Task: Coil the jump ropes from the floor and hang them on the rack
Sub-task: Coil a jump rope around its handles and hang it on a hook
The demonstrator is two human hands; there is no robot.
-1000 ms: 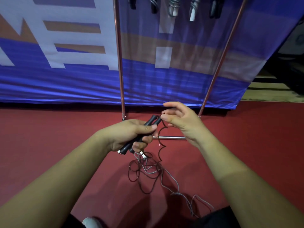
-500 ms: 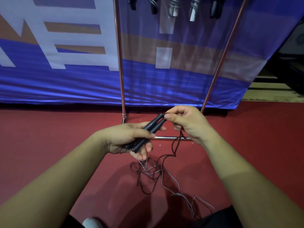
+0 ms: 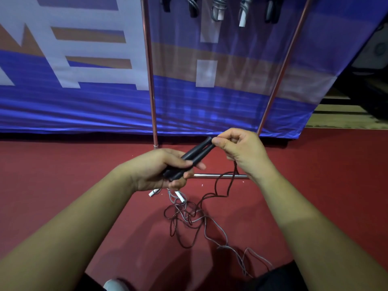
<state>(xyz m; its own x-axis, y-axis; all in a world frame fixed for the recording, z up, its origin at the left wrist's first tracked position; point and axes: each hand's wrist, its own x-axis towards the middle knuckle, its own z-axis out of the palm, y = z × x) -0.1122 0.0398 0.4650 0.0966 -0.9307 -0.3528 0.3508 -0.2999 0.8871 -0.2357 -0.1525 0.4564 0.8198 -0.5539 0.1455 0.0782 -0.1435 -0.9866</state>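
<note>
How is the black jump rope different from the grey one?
The black rope has black handles, gripped in the left hand; the grey rope has white handles, lying on the floor. The black rope's cord rises to the right hand; the grey rope's cord stays down. Both cords are tangled together, uncoiled.

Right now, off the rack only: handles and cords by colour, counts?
Black handles, gripped in the left hand: 2
White handles, on the red floor: 2
Dark cord, pinched by the right hand: 1
Grey cord, on the floor: 1
Total: 6
</note>
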